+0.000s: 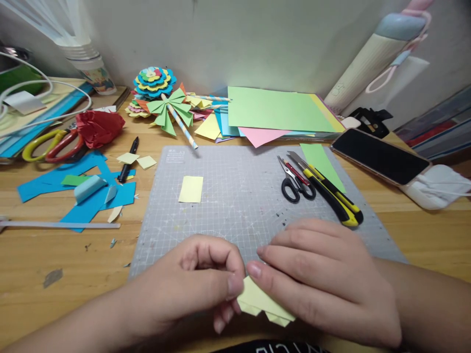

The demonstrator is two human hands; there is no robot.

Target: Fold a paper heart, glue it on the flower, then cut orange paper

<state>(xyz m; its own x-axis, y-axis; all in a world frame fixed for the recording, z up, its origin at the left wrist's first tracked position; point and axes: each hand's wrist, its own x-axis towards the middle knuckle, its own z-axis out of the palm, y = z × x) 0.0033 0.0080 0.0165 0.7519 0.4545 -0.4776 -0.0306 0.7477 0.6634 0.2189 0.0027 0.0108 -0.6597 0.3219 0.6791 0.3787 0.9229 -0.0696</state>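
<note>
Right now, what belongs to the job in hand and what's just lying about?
Likely in the job:
folded yellow paper, pinched by left hand, touched by right hand
grey cutting mat
small yellow sheet
possibly black-handled scissors, utility knife

Lying about, apparently:
phone
black pen
crumpled red paper
blue scraps

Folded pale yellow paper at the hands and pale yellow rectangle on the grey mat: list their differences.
The folded pale yellow paper has a notched edge; the pale yellow paper rectangle has straight edges. The left hand grips the folded paper, the right hand partly covering it; the rectangle lies on the mat. Both are yellow.
</note>
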